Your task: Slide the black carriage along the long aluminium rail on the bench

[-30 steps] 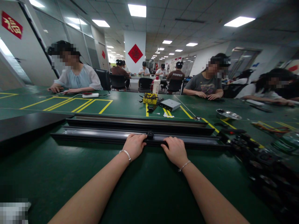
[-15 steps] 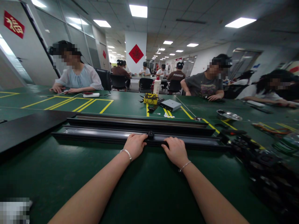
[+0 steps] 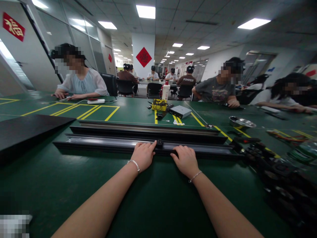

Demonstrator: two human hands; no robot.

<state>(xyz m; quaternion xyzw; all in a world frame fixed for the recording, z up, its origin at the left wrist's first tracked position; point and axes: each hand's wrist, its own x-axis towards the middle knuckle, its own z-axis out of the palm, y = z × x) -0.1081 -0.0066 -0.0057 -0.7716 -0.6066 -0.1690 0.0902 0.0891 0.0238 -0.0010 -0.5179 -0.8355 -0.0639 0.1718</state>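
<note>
A long black rail (image 3: 94,142) with a shiny trough lies across the green table in front of me. A small black block (image 3: 159,143) sits in its trough near the middle. Left of the block, my left hand (image 3: 143,155) holds the rail's near edge, its index finger stretched out to the block's side. My right hand (image 3: 185,160) is closed over the near edge on the other side, fingers bent into the trough and thumb in front. Behind lies a second long black rail (image 3: 148,130), parallel and untouched by my hands.
A dark flat board (image 3: 32,132) lies at the left. Black parts (image 3: 279,185), a clear bottle (image 3: 304,153) and a metal bowl (image 3: 241,122) are at the right. Farther back are a yellow basket (image 3: 159,105) of cables and a grey box (image 3: 180,111). Co-workers sit across the table.
My left index finger has stretched out towards the small block. The dark board at the left sits slightly farther from the rails. My right hand keeps its place on the rail.
</note>
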